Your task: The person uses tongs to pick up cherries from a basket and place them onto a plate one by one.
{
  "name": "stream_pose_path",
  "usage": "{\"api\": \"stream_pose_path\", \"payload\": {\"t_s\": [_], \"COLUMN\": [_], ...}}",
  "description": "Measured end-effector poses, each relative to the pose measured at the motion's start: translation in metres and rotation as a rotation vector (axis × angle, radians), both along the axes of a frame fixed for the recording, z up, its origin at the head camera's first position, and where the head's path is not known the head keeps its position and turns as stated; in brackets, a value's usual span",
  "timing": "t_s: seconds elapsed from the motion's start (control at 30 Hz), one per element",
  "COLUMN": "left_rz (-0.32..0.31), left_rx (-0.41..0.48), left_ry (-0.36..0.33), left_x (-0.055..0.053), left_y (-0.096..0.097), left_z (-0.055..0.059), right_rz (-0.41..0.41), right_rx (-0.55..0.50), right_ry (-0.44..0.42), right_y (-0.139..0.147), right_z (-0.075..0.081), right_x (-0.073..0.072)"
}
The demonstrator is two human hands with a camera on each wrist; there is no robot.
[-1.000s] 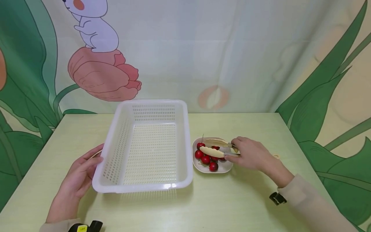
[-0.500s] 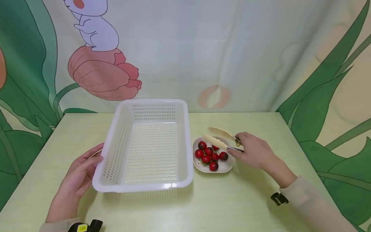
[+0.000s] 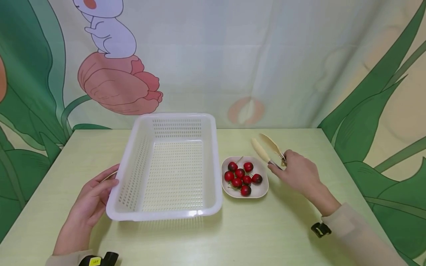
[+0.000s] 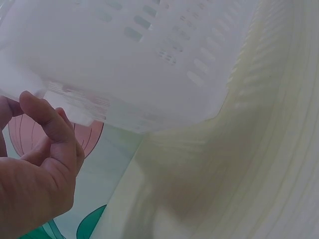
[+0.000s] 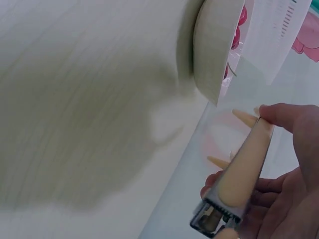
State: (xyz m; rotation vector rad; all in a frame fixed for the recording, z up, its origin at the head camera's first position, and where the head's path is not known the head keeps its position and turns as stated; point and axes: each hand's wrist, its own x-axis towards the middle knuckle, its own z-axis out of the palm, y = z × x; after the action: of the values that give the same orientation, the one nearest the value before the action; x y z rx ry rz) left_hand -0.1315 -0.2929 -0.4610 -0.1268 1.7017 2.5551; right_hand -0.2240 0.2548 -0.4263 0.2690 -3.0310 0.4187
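Note:
With thumb and fingers, my left hand [image 3: 93,197] grips the left rim of a white perforated plastic basket [image 3: 166,214]. Nothing lies inside the basket. In the left wrist view, the fingers [image 4: 65,137] curl at the rim, beside the basket's outer wall [image 4: 124,74]. My right hand [image 3: 301,173] holds food tongs [image 3: 261,149] with cream tips, behind and to the right of a small pale plate [image 3: 259,192]. The tips stand spread with nothing between them. Several dark red cherries [image 3: 236,183] lie on the plate, some with stems. The tongs' handle [image 5: 244,169] lies across the right palm.
All stands on a pale wood-grain table [image 3: 266,236]. A printed curtain [image 3: 283,66] hangs right behind its far edge. The plate sits close to the basket's right side. Black cameras are strapped to both wrists.
My right hand has drawn the tongs from over the cherries to the right and back, away from the plate. The cherries they covered now show. The left hand and the basket stay put.

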Motion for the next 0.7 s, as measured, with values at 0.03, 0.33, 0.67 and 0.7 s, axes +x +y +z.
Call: {"api": "stream_pose_path", "payload": {"t_s": [0.03, 0.33, 0.67, 0.7], "left_rz": [0.001, 0.005, -0.005, -0.005], "left_rx": [-0.002, -0.001, 0.004, 0.005], "left_ry": [0.001, 0.007, 0.010, 0.007], "left_x": [0.000, 0.000, 0.000, -0.001], "left_y": [0.000, -0.001, 0.000, 0.000], "left_z": [0.000, 0.002, 0.002, 0.002], "right_rz": [-0.016, -0.063, -0.093, -0.101], "right_rx": [-0.002, -0.069, -0.094, -0.097], "right_ry": [-0.008, -0.105, -0.230, -0.240], "right_y": [0.001, 0.010, 0.013, 0.013], "right_z": [-0.001, -0.010, -0.027, -0.028], "right_x": [-0.001, -0.005, -0.009, -0.009]}}
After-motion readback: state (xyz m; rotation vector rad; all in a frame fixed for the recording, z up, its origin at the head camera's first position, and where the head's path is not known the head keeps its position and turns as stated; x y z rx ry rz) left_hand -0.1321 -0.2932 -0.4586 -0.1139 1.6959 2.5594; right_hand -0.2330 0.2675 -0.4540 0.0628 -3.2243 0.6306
